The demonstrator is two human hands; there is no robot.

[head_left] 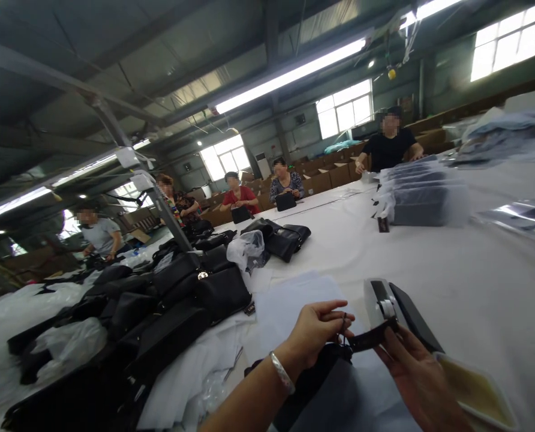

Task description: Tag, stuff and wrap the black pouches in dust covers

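My left hand (319, 330), with a silver bracelet at its wrist, pinches a thin dark cord near the front of the white table. My right hand (411, 360) holds a dark tag (370, 339) between thumb and fingers, to the right of my left hand. Below both hands lies a dark bag (330, 393), partly covered by my left arm and by greyish sheeting. White sheets (294, 300) are spread just beyond my left hand. Past my right hand sits a grey and white device (379, 300) beside a flat dark object (414, 315).
Many black bags (177, 318) are heaped on the left with clear plastic. Wrapped bags (418, 198) stand at the right back. A shallow tray (474, 390) lies at the lower right. Several people sit or stand along the far side, and a metal post (166, 216) rises at left.
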